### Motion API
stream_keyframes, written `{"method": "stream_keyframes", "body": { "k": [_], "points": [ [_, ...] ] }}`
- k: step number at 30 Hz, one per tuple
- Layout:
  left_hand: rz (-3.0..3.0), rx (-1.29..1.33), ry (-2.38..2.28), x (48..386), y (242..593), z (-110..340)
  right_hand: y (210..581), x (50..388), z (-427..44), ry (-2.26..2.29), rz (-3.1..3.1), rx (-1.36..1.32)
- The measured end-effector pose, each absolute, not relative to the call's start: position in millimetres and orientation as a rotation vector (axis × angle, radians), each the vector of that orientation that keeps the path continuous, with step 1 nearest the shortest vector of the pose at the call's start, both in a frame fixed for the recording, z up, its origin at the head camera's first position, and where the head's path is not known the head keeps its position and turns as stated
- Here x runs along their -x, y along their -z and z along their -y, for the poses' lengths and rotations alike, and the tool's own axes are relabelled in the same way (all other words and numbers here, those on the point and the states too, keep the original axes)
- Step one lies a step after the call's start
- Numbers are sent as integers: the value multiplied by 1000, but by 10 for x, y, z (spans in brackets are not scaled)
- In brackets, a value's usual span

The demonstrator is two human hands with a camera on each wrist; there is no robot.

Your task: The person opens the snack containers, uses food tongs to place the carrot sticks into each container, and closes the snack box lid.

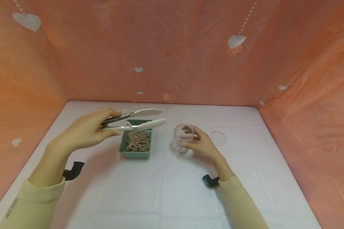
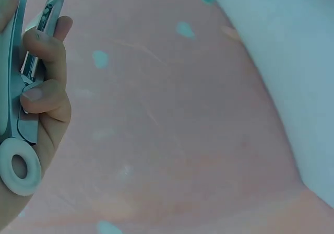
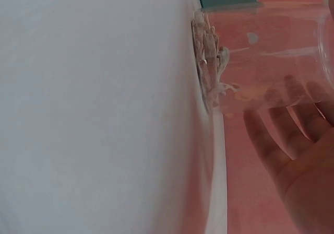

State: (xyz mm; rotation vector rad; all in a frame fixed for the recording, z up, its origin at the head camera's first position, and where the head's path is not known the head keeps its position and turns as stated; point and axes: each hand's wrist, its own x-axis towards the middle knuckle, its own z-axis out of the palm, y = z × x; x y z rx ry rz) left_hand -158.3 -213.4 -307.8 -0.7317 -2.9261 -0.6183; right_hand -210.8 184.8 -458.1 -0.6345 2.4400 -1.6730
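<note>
Peach-orange cloth point(image 1: 172, 54) with pale hearts, around a white-covered desk point(image 1: 132, 194). Green rectangular tray point(image 1: 135, 155), on the desk: holds a heap of brown strips point(image 1: 138, 141). Clear jar point(image 1: 179, 143), upright, right of the tray and apart from it: shallow layer of similar strips point(image 3: 209, 56) at its base. White-tipped tongs point(image 1: 133, 128): arms spread, raised above the tray, clasped in the left grip point(image 1: 87, 129). Right grip point(image 1: 202, 143): thumb and fingers round the jar. Thin clear round piece point(image 1: 218, 145): flat, right of the jar; lid or ring, cannot tell.
</note>
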Motion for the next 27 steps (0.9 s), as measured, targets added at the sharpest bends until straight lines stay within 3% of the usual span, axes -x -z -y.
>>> {"method": "stream_keyframes", "body": {
  "k": [11,27],
  "points": [
    [2993,690,394,1465,3230,2481,4551,2074,-1855,1687,-2434,644],
    [3096,768,242,1534,3365,2546,4536,2063,-1860,1671,-2439,659]
  ]
}}
